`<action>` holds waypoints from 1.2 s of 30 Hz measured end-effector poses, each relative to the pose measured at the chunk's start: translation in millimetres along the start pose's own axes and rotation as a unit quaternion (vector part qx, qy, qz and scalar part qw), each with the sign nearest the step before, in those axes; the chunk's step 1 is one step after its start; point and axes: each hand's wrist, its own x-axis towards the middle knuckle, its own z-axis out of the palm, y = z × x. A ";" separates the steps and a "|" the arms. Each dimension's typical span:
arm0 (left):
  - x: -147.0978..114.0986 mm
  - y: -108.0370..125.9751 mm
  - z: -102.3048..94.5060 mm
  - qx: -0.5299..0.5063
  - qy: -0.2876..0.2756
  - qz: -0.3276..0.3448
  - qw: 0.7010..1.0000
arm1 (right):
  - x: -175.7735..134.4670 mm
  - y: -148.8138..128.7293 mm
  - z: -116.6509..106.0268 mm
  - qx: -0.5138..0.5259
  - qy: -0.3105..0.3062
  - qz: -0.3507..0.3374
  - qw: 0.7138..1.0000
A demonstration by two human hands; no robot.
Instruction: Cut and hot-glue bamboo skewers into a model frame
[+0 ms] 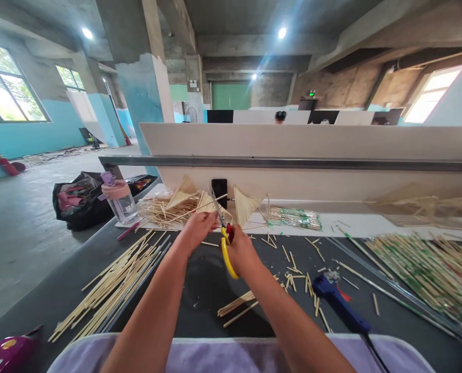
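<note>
My right hand (241, 251) is closed around the yellow handles of a pair of scissors (226, 251), whose blades point up and away from me. Close to the blades, my left hand (201, 228) has its fingers pinched together; whatever they hold is too small or hidden to make out. Just beyond both hands stand fan-shaped pieces made of thin wooden sticks (247, 204). A heap of loose wooden sticks (163, 210) lies behind my left hand. Below my right forearm a few longer sticks (236, 303) rest on the dark table, with short cut pieces (293, 280) scattered to their right.
A blue glue gun (341, 305) with a cord lies at right, near bundled sticks (421, 269). Long sticks (110, 285) and a pink-lidded bottle (120, 199) are at left. A black phone (219, 191) leans against the white partition (312, 181). A purple tape measure (9, 355) sits front left.
</note>
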 end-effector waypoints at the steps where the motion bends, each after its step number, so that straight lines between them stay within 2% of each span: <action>1: -2.5 1.7 -0.6 0.070 0.006 0.008 0.998 | 2.8 3.3 -1.8 -0.020 0.011 0.003 1.000; 3: -9.8 8.3 -3.0 0.222 0.054 0.071 0.971 | 6.4 7.3 -6.1 -0.028 0.015 -0.003 0.999; 5: -16.4 15.9 -5.8 0.349 0.177 0.178 0.903 | 6.9 7.3 -10.4 -0.032 0.016 -0.024 0.999; 7: -18.8 20.6 -8.3 0.405 0.269 0.260 0.834 | 4.8 4.4 -13.9 -0.046 0.004 -0.048 0.998; 9: -16.8 20.8 -10.4 0.433 0.283 0.295 0.804 | 1.5 0.8 -15.7 -0.061 -0.018 -0.069 0.996; 12: -11.5 16.1 -12.2 0.464 0.249 0.290 0.799 | -1.9 -0.9 -15.4 -0.064 -0.048 -0.103 0.991; 18: -9.6 10.4 -8.6 0.505 0.212 0.273 0.791 | 2.2 7.1 -11.7 -0.035 -0.044 -0.183 0.982; 26: -10.6 10.4 -1.0 0.565 0.167 0.208 0.781 | 3.2 6.8 5.7 -0.028 -0.028 -0.087 0.995; 31: -11.9 10.6 -1.0 0.598 0.145 0.180 0.767 | -2.4 5.7 3.2 0.021 -0.068 -0.099 0.993; 36: -8.5 5.8 1.3 0.611 0.138 0.146 0.766 | -0.8 9.9 3.9 -0.002 -0.069 -0.078 0.995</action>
